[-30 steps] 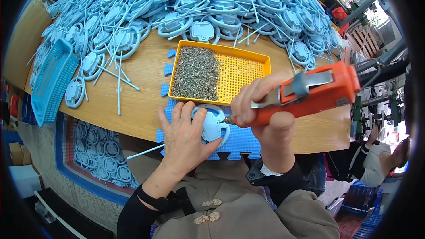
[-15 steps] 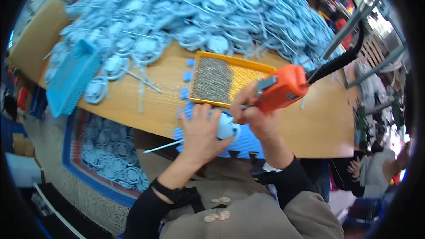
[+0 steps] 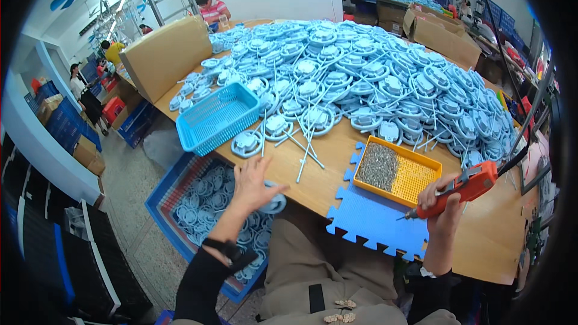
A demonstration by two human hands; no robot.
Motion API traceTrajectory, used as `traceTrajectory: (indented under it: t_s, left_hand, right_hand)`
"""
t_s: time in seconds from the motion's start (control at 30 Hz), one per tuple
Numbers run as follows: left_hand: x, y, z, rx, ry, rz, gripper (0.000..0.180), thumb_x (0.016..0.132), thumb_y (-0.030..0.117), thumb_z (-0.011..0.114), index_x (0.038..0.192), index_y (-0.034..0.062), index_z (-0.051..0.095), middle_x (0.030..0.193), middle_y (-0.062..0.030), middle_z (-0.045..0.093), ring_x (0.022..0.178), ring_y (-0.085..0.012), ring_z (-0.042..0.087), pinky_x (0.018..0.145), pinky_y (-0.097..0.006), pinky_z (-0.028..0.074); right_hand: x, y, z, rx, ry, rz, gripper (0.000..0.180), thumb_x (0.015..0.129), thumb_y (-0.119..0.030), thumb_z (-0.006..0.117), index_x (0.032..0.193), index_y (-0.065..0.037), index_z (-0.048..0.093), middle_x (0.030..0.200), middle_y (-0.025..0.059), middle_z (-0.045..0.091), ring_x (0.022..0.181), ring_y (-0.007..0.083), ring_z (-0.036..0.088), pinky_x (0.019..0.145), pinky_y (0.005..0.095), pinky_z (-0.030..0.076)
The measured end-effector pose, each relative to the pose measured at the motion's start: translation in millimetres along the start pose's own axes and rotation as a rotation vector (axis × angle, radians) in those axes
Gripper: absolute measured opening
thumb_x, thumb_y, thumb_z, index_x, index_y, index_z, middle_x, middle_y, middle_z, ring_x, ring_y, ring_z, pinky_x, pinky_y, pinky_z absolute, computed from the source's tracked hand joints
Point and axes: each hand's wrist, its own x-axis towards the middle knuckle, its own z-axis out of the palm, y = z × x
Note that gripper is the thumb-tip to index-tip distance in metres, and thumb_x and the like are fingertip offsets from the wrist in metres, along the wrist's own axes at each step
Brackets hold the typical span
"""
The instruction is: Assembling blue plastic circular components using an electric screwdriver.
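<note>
My left hand (image 3: 250,185) is open, its fingers spread, over the near edge of the table. Just beneath its thumb is a round light-blue plastic part (image 3: 275,203), above a crate; whether they touch is unclear. My right hand (image 3: 444,207) grips an orange electric screwdriver (image 3: 475,182), its bit pointing left over a blue foam mat (image 3: 373,219). Behind the mat's front part sits a yellow tray (image 3: 419,179) with small metal screws (image 3: 377,165) in its left side.
A large heap of light-blue plastic parts (image 3: 361,78) covers the back of the wooden table (image 3: 283,171). A blue basket (image 3: 220,117) stands at the left edge. Below, a blue crate (image 3: 165,204) holds similar parts. A cardboard sheet (image 3: 168,54) stands at the far left.
My left hand has left the blue part on the mat and moved left over the crate, fingers opening. My right hand has drawn the screwdriver right. The view has shifted up and left.
</note>
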Motion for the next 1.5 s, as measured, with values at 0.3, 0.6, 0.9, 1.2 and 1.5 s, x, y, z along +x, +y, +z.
traceTrajectory:
  t_s: [0.3,0.6,0.9,1.2,1.5]
  left_hand:
    - [162,-55,82,0.04,0.107,-0.063,0.092,0.069,0.059,0.072,0.141,0.0123,0.04,0.147,-0.0193,0.028,0.137,-0.0396,0.023,0.105,-0.055,0.025]
    - [198,-21,98,0.029,-0.201,-0.437,0.083,0.079,0.073,0.049,0.143,0.0197,0.04,0.155,-0.0152,0.017,0.142,-0.0459,0.0,0.104,-0.068,0.017]
    - [147,52,102,-0.014,-0.149,-0.373,0.074,0.082,0.063,0.054,0.14,0.0185,0.043,0.15,-0.0167,0.026,0.14,-0.0475,0.005,0.096,-0.072,0.024]
    - [50,-20,47,-0.07,0.045,-0.189,0.052,0.085,0.041,0.061,0.129,0.0139,0.054,0.146,-0.0169,0.033,0.14,-0.0409,0.02,0.103,-0.065,0.023]
    - [6,-30,69,-0.056,0.265,-0.317,0.034,0.085,0.032,0.062,0.113,0.0127,0.064,0.118,-0.0145,0.055,0.119,-0.0324,0.044,0.093,-0.049,0.032]
  right_hand:
    - [-30,0,-14,0.007,-0.043,0.086,0.054,0.08,-0.052,0.07,0.095,-0.006,0.045,0.063,0.0045,0.048,0.052,0.0153,0.048,0.048,0.0287,0.042]
    - [46,95,5,0.155,-0.339,0.136,0.055,0.082,-0.057,0.066,0.096,-0.008,0.045,0.062,0.0019,0.045,0.05,0.0133,0.045,0.047,0.0267,0.039]
    - [52,124,50,0.294,-0.414,0.11,0.055,0.082,-0.057,0.066,0.096,-0.008,0.045,0.062,0.0017,0.045,0.05,0.013,0.045,0.046,0.0265,0.038]
    - [59,127,68,0.346,-0.401,0.046,0.054,0.082,-0.057,0.065,0.096,-0.008,0.046,0.062,0.0015,0.045,0.05,0.0127,0.044,0.046,0.0262,0.037]
    - [85,138,115,0.444,-0.402,-0.029,0.054,0.082,-0.057,0.065,0.097,-0.008,0.047,0.062,0.0013,0.044,0.05,0.0124,0.043,0.046,0.026,0.036]
